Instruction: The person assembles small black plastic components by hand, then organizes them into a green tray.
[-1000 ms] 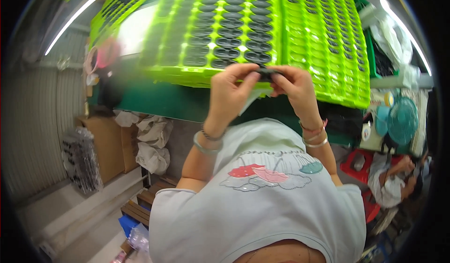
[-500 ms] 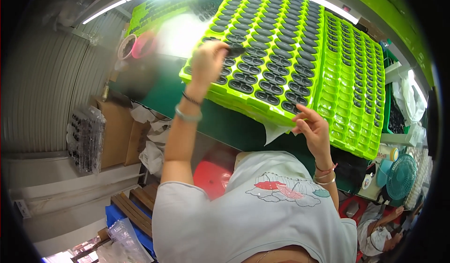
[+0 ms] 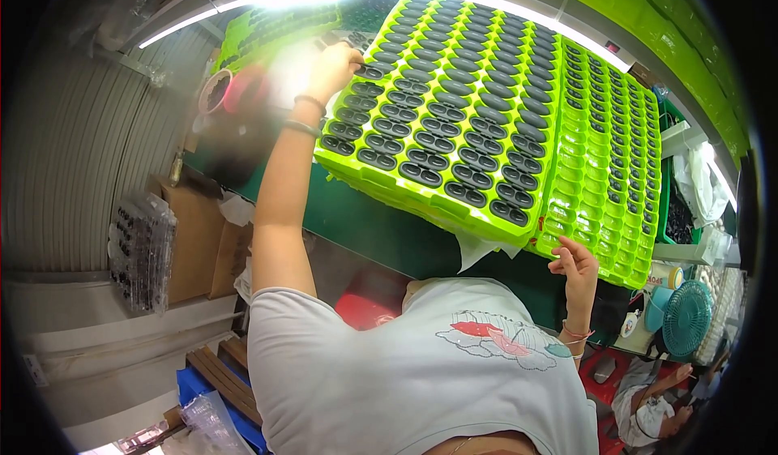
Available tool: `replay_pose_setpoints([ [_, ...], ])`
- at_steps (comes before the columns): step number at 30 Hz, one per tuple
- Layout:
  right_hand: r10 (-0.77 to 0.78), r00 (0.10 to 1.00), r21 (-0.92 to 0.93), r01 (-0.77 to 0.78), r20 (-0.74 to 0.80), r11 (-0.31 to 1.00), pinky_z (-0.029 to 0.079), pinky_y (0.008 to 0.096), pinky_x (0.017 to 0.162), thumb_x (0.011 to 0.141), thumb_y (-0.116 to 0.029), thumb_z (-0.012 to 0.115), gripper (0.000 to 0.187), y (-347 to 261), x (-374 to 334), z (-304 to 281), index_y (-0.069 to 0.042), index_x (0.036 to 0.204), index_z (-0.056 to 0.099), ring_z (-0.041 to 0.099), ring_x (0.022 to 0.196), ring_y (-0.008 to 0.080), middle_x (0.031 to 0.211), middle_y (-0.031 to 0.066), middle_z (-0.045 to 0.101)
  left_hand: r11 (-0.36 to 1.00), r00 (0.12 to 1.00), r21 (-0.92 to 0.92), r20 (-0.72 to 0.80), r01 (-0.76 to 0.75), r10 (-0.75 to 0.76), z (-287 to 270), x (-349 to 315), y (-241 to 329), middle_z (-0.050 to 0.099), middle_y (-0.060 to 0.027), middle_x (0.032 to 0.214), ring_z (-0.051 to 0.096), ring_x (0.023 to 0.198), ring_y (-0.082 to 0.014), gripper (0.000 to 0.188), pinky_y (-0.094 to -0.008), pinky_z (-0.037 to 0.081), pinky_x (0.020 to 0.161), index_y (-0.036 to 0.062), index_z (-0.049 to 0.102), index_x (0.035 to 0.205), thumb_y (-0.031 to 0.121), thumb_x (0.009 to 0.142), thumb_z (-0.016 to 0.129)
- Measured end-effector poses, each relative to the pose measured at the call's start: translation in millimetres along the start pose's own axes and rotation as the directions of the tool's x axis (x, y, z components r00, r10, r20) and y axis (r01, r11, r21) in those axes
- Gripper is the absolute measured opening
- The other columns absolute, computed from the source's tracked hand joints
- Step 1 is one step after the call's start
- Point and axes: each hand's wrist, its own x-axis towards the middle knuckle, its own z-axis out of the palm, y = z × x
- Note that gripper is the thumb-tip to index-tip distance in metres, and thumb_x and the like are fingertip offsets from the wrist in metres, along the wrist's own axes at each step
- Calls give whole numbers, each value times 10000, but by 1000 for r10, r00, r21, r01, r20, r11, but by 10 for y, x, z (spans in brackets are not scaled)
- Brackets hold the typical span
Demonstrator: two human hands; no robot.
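A bright green tray [image 3: 421,186] lies in front of me, filled with rows of dark oval pieces. The nearer pieces show two round openings each, and the farther ones look smooth on top. At the tray's left edge my left hand [image 3: 331,68] is closed, its fingertips pinching the rim of a dark oval piece [image 3: 370,72] at its cell. My right hand [image 3: 577,270] hovers by the near edge of a second green tray [image 3: 563,204], fingers loosely bent and apart, with nothing seen in them. Many of that tray's nearer cells are bare green.
Pink and white round containers [image 3: 215,90] stand at the left. A teal fan [image 3: 687,317] is at the right, near another person [image 3: 648,406]. Clear plastic packs [image 3: 142,252] and cardboard [image 3: 194,244] stand at far left. A bright lamp hangs above.
My left hand has moved left and away from me, from above the tray to its left edge. My right hand has left the tray's near corner, moving right and toward me.
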Motion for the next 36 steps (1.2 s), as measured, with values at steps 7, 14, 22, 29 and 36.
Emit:
replay_pose_setpoints([
  [7,30,999,-9,-30,-32,999,486,201,566,859,-103,572,259,-33,7,-14,52,1066,584,598,619,99,796,72,641,998,996,52,73,-47,43,245,15,-74,598,-144,847,579,836,-308,116,-388,457,751,36,672,822,57,729,606],
  [14,16,998,-86,-22,-64,996,472,201,566,850,-117,579,254,-63,25,-38,40,1049,599,602,616,104,791,66,643,999,990,26,138,-33,29,257,269,6,624,-166,873,586,868,-317,189,-403,458,780,89,673,919,141,741,632],
  [22,2,999,-141,-8,-46,990,456,214,525,849,-165,583,255,52,468,-361,36,1003,615,586,594,97,756,47,622,965,929,205,362,-165,81,265,484,-56,620,-116,906,609,756,-238,229,-330,476,678,62,659,940,153,733,696],
  [29,-468,842,-716,151,-268,682,480,337,665,796,-169,612,190,381,1616,-1022,-48,935,658,615,763,261,811,109,642,978,955,51,228,-204,187,255,464,-233,595,-92,874,552,702,-205,243,-312,449,662,55,616,945,101,718,688],
  [36,-613,790,-993,57,-21,107,379,406,943,789,-101,546,324,432,2917,-947,-125,1110,585,411,1168,320,1245,124,458,826,993,-550,71,121,-99,97,188,-37,615,-90,949,581,810,-183,244,-295,485,704,61,581,1028,198,829,618],
])
